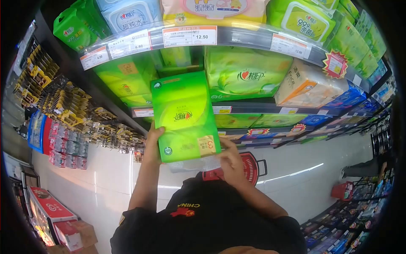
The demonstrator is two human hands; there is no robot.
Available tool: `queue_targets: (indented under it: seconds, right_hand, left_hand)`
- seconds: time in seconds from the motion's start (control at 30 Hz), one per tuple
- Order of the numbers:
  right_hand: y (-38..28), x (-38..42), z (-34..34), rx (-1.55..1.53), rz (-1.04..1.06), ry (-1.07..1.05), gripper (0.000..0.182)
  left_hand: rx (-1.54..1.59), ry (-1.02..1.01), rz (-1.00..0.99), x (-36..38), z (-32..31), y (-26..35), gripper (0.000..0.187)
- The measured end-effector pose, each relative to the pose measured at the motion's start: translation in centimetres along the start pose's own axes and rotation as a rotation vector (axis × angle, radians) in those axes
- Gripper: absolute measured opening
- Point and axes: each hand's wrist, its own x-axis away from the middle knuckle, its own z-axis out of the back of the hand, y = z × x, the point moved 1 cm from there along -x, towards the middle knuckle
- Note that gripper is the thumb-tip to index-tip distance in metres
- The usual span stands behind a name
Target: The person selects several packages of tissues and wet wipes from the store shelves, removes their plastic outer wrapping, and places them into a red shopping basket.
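Note:
A green pack of tissues (182, 95) is held up in front of the shelf, its printed face toward me and its lettering upside down. My left hand (154, 142) grips its left edge, with the thumb on the front face. At the lower right corner, my right hand (230, 158) has its fingers closed on the same pack. Clear crinkled plastic wrap (196, 164) shows below the pack's bottom edge. Behind the pack, similar green tissue packs (124, 80) stand on the shelf, and a larger green pack (247, 74) is to its right.
Price labels (190, 36) line the curved shelf edge, with wet-wipe packs (131, 17) above. A red shopping basket (250, 167) is on the floor by my right arm. Hanging goods (69, 99) fill the left side. At far right are a person's leg (359, 169) and another red basket (341, 190).

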Motion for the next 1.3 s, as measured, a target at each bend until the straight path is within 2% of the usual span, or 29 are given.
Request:
queue_targets:
  seconds: [0.1, 0.13, 0.23, 0.27, 0.37, 0.4, 0.5, 0.67, 0.7, 0.77, 0.8, 0.87, 0.97, 1.07, 1.17, 1.2, 1.3]
  right_hand:
    - [2.1, 2.3, 0.3, -0.495, -0.480, 0.025, 0.035]
    - [1.7, 2.3, 0.6, -0.583, -0.536, 0.003, 0.048]
    - [3.4, 4.6, 1.0, -0.648, -0.725, -0.253, 0.055]
    - [3.9, 5.3, 1.4, -0.575, -0.565, -0.452, 0.065]
    - [-0.2, 4.8, 1.5, -0.576, -0.762, -0.545, 0.072]
    - [-0.9, 4.6, 1.4, -0.653, -0.759, -0.503, 0.076]
    - [-1.5, 4.4, 1.8, -0.508, -0.540, -0.536, 0.072]
    - [-0.2, 7.0, 2.5, -0.424, -0.731, -0.129, 0.046]
    - [0.1, 7.4, 2.8, -0.359, -0.670, -0.126, 0.040]
    - [0.5, 8.3, 3.6, -0.222, -0.553, -0.109, 0.029]
    - [-1.3, 7.9, 4.1, -0.460, -0.648, -0.079, 0.028]
    - [-3.5, 7.9, 3.9, -0.977, -0.666, 0.044, 0.017]
    - [-7.1, 9.0, 6.1, -0.676, -0.716, -0.117, 0.017]
    - [-11.6, 8.3, 7.3, -0.528, -0.639, -0.099, 0.019]
    - [-10.4, 10.5, 7.6, -0.569, -0.578, 0.014, 0.017]
    - [-8.9, 11.5, 7.7, -0.591, -0.474, 0.058, 0.020]
    - [-6.1, 12.1, 7.7, -0.583, -0.474, 0.271, 0.024]
  left_hand:
    - [-0.046, 0.065, -0.093, 0.7, -0.1, -0.9, 0.072]
    - [-0.039, 0.071, -0.101, 1.0, 0.2, -1.4, 0.071]
    - [-0.029, 0.077, -0.111, 2.6, -0.2, -2.3, 0.072]
    - [-0.028, 0.079, -0.112, 3.3, -0.5, -2.6, 0.073]
    - [-0.129, 0.155, -0.159, 5.1, -1.4, -3.7, 0.082]
    - [-0.158, 0.138, -0.166, 5.3, -1.6, -4.0, 0.090]
    - [-0.177, 0.167, -0.233, 6.4, -3.5, -4.1, 0.091]
    - [-0.183, 0.015, -0.228, 6.5, -5.6, -4.6, 0.092]
    - [-0.181, -0.013, -0.236, 6.4, -6.1, -5.0, 0.093]
    - [-0.206, -0.104, -0.188, 6.3, -6.4, -5.9, 0.095]
    - [-0.230, -0.125, -0.168, 6.1, -6.6, -6.5, 0.095]
    - [-0.246, -0.181, -0.100, 5.9, -7.5, -7.3, 0.095]
    - [-0.174, -0.287, 0.083, 5.1, -9.0, -8.7, 0.092]
    - [0.017, -0.398, 0.383, 4.1, -10.2, -10.8, 0.082]
    - [0.003, -0.429, 0.697, 2.3, -10.2, -13.4, 0.081]
    - [-0.136, -0.414, 0.720, 2.0, -10.7, -13.0, 0.070]
    - [-1.064, -0.674, 0.264, 0.5, -9.9, -11.7, 0.058]
